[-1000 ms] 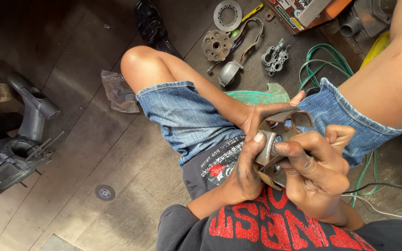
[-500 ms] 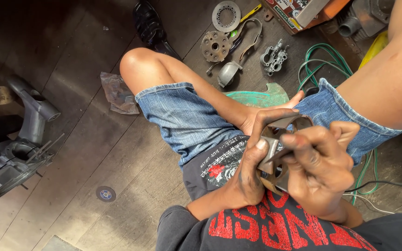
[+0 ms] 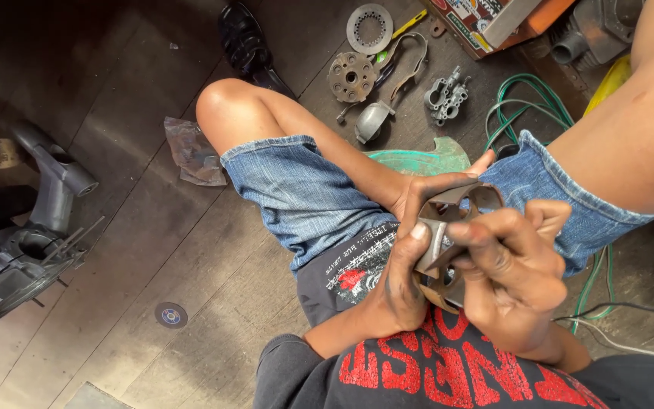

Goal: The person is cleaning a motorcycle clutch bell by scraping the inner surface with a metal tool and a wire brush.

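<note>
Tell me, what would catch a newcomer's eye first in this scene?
Both hands, the left hand and the right hand, clasp a round metal part with holes over the person's lap at centre right. On the floor beyond the bare knee lie scattered metal pieces, among them a toothed disc. A grey metal frame lies at far left.

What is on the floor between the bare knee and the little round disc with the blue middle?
In the head view, a crumpled clear plastic bag lies near the knee; from there to the disc it is bare wooden floor.
</note>
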